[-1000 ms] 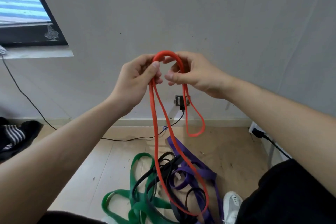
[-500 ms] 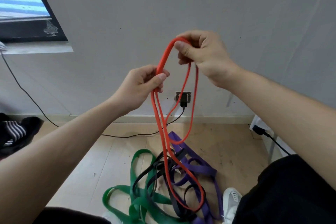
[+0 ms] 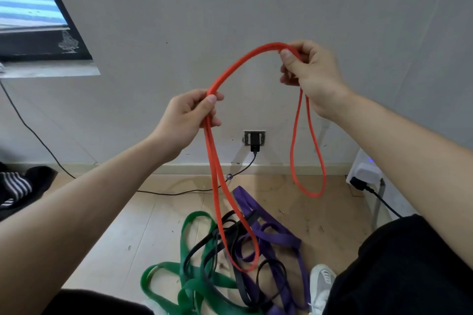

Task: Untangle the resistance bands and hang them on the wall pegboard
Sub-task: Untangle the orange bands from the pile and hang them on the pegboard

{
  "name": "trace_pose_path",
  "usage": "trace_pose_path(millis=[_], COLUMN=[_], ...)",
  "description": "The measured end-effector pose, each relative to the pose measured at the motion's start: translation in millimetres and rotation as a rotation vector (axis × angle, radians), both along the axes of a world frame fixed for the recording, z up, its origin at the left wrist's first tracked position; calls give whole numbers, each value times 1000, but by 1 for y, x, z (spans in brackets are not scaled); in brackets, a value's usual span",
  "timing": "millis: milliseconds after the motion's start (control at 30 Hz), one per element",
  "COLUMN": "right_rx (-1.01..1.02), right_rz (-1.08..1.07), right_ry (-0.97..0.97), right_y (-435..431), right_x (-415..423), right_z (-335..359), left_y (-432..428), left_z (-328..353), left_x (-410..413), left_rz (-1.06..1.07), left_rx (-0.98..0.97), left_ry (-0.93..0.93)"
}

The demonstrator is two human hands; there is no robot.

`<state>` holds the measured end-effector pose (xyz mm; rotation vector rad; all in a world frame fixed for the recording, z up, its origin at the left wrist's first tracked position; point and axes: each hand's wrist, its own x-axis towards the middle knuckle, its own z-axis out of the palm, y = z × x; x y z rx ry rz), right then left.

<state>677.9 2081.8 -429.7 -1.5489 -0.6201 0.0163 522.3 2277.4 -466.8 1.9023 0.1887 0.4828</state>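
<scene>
An orange resistance band [image 3: 240,64] arches between my two hands in front of the grey wall. My left hand [image 3: 186,120] pinches it, and a long doubled loop hangs from there down to the pile. My right hand [image 3: 309,71] grips the other end higher up, with a shorter loop dangling under it, free of the floor. On the wooden floor lie a green band [image 3: 194,286], a black band [image 3: 215,243] and a purple band [image 3: 276,238], tangled together. No pegboard is in view.
A wall socket [image 3: 254,137] with a black plug and cable sits low on the wall. A white power strip [image 3: 364,171] lies at the right. Dark striped clothing [image 3: 15,186] is at the left. My white shoe [image 3: 321,281] stands beside the pile.
My hands have moved apart: the right hand went right and up, the left stayed lower. The orange band's top now spans a wide arch, and the short loop swung right.
</scene>
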Motion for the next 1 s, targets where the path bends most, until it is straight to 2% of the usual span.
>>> trace_pose_path(millis=[167,300,400,567,700,833,1000], right_rx=[-292,-387,-303,-190,-76,76,172], right_rz=[278,431,476,389,295,180,67], right_ry=[-16,-67,-59,-115,-148,-111,-90], right_y=[-1,12,21,30,31,29,21], right_x=[-7,-30,-42,-48,-50,-46,-38], right_z=[-7,-4,-2,-1,6,13,18], left_y=[-4,-17,-20,-15,-10,-6,-9], left_z=[12,17,17,18,14,10,9], left_x=[-2,-3,-3,-5,-8,-9,-9], left_rz=[31,-33,-49,-9,-52,-102,-145], left_rx=[-18,7,22,-1,24,38,100], left_ry=[-80,-119,-148,-191,-132,-78,-58])
